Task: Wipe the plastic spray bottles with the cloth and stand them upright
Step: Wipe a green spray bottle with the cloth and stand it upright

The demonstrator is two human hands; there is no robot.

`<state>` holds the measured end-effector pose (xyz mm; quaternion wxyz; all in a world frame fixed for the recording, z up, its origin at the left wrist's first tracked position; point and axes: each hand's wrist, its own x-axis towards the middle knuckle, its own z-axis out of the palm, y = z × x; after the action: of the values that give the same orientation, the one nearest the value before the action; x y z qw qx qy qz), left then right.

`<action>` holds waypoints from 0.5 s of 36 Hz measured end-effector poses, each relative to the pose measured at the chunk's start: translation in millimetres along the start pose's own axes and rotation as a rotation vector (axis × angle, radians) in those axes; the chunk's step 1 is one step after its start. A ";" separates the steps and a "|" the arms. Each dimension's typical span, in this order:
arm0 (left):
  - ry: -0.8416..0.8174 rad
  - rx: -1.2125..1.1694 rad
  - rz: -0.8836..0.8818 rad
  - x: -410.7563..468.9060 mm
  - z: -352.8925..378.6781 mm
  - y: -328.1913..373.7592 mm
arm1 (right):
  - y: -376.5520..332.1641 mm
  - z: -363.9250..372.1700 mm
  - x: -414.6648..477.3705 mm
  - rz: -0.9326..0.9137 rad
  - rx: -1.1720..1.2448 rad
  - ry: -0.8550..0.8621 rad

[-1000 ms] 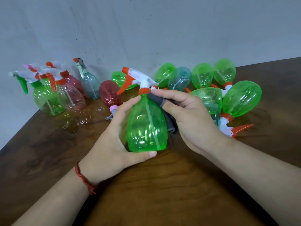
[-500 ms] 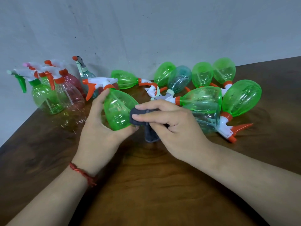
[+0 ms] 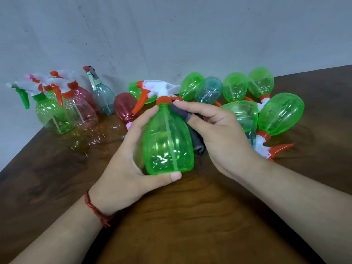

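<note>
Left grip wrapped round green spray bottle: thumb under base, fingers up its left side. Bottle upright over middle of table, nozzle pointing left. Right grip holds dark grey cloth, cloth-covered fingertip pressed to bottle's shoulder just below orange collar. I see upright bottles clustered far left by wall. Lying bottles, mostly green, heaped behind right grip. Red bottle on its side just behind left grip's fingers.
</note>
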<state>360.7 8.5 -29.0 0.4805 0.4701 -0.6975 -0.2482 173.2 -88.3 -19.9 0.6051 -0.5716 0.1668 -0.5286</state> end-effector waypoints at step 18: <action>0.329 0.172 -0.039 9.7 -14.7 -22.7 | 8.9 2.0 -14.8 -0.324 -0.653 -0.166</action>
<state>382.5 -8.5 -36.8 0.5412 0.5571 -0.6190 -0.1167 173.1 -76.9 -33.0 0.3107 -0.7943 0.1843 -0.4884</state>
